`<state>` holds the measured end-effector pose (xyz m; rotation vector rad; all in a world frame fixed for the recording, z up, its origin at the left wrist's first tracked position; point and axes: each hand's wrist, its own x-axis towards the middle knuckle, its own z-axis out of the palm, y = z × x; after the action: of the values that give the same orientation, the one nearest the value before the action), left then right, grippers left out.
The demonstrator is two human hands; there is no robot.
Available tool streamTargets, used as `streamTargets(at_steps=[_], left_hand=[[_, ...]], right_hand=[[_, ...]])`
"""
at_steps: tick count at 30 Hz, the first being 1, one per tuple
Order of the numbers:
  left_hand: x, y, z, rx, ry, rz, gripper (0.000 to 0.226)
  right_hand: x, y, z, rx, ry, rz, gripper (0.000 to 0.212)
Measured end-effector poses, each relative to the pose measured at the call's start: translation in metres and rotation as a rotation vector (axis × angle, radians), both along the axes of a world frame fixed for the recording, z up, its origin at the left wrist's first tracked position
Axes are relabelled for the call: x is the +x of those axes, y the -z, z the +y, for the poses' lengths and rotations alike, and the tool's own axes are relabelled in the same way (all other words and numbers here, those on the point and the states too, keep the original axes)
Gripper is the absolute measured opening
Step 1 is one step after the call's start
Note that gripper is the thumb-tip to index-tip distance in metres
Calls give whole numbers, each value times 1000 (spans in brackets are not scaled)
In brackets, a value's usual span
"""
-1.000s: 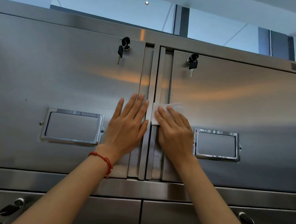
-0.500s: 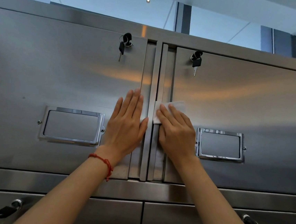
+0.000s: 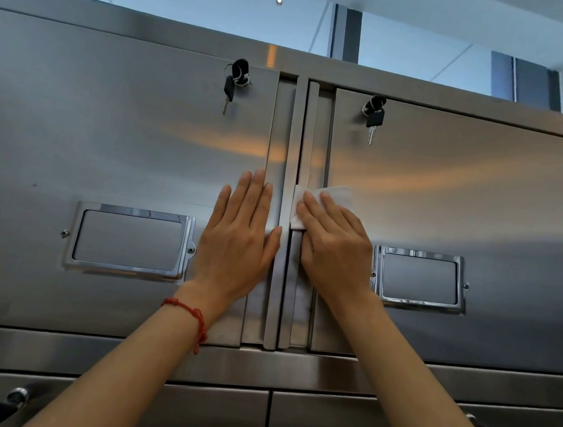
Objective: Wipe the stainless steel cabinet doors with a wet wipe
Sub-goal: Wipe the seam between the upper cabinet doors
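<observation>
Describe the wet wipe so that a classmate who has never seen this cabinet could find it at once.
Find the two upper steel doors and the vertical strips where they meet. Just right of these, the right hand presses a small white sheet flat: the wet wipe. It is the only white, soft thing on the metal.

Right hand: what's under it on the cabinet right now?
Under the right hand lies a white wet wipe, pressed flat against the right door beside the centre seam. Its upper edge and left corner show beyond the fingers; the rest, and the steel beneath, are covered.
</observation>
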<state>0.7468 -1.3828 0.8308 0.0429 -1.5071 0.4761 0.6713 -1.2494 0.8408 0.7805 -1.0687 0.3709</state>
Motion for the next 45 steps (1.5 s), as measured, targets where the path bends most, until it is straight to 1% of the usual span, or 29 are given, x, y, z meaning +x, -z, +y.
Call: streamTargets(at_steps=[6, 14, 16, 19, 24, 28, 32, 35, 40, 45], left_hand=[[0, 0, 0, -4, -8, 0, 61], [0, 0, 0, 3, 11, -8, 66], [0, 1, -1, 0, 10, -8, 66], [0, 1, 0, -2, 4, -10, 67], [0, 1, 0, -4, 16, -5, 66], [0, 1, 0, -9, 19, -2, 66], [1, 0, 1, -3, 18, -4, 66], [1, 1, 0, -1, 18, 4, 62], [0, 1, 1, 4, 23, 0, 59], [1, 1, 0, 7, 17, -3, 58]], right_hand=[[-6, 13, 0, 8, 3, 30, 35], [0, -5, -4, 1, 8, 26, 37], [-3, 0, -2, 23, -3, 25, 36], [-4, 6, 1, 77, -1, 21, 40], [-2, -9, 4, 112, 1, 27, 41], [-4, -6, 4, 126, 15, 31, 41], [-6, -3, 6, 149, 28, 68, 36], [-8, -8, 10, 175, 42, 102, 35], [-19, -18, 25, 301, 126, 207, 34], [-24, -29, 36, 403, 157, 279, 42]])
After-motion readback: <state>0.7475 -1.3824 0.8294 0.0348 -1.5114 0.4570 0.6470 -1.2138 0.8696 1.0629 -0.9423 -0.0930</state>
